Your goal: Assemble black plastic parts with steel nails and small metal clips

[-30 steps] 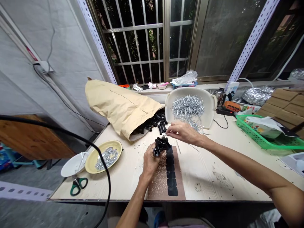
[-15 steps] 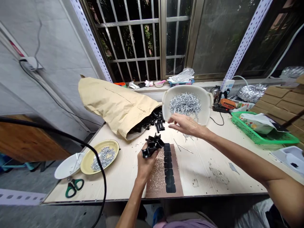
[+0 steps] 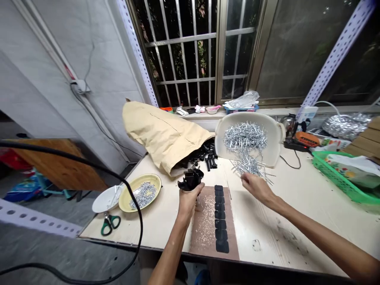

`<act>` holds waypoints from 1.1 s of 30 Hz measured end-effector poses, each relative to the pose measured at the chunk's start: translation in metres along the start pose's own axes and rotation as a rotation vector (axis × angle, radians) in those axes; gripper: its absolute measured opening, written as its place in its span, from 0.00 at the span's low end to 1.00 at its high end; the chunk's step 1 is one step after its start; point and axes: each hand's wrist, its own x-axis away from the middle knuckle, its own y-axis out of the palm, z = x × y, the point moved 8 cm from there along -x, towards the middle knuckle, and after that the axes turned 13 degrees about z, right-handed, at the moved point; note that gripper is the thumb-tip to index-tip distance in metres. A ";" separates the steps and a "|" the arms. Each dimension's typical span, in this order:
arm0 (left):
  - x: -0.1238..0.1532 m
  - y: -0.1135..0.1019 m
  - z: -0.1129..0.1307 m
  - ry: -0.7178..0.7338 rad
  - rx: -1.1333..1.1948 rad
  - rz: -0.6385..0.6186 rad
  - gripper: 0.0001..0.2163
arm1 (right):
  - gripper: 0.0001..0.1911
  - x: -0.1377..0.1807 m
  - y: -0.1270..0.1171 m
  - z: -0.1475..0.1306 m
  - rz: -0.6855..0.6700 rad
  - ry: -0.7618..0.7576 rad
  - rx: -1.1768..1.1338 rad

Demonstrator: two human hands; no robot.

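Observation:
My left hand (image 3: 189, 202) is closed around a bunch of black plastic clips (image 3: 191, 179), above the left side of a brown board (image 3: 204, 237). My right hand (image 3: 257, 190) has its fingers curled together at the near edge of a loose pile of long metal screws (image 3: 249, 164); what its fingertips pinch, if anything, is hidden. The pile spills from the mouth of a tilted white basin (image 3: 271, 152), which holds many more screws. A column of black pads (image 3: 220, 225) lies along the board's right side.
A paper sack (image 3: 166, 134) lies with black parts at its mouth. To the left are a yellow plate (image 3: 158, 183) of small metal pieces, a white dish (image 3: 102, 202) and green-handled scissors (image 3: 110, 225). A green basket (image 3: 341, 180) sits right; a black cable (image 3: 138, 221) crosses the left foreground.
My right hand has drawn back from the basin toward me, its fingers now curled. More screws now lie heaped before the basin. My left hand still holds the clips. The view has shifted left.

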 end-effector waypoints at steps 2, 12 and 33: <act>-0.003 0.003 0.002 0.032 -0.023 -0.018 0.16 | 0.22 -0.023 -0.032 -0.030 0.095 0.013 -0.313; 0.021 0.028 0.010 0.062 -0.075 -0.228 0.14 | 0.17 -0.050 -0.053 -0.155 0.173 -0.097 -0.895; 0.000 -0.035 0.004 0.038 -0.037 0.111 0.21 | 0.10 0.031 0.037 0.026 -0.178 0.155 0.370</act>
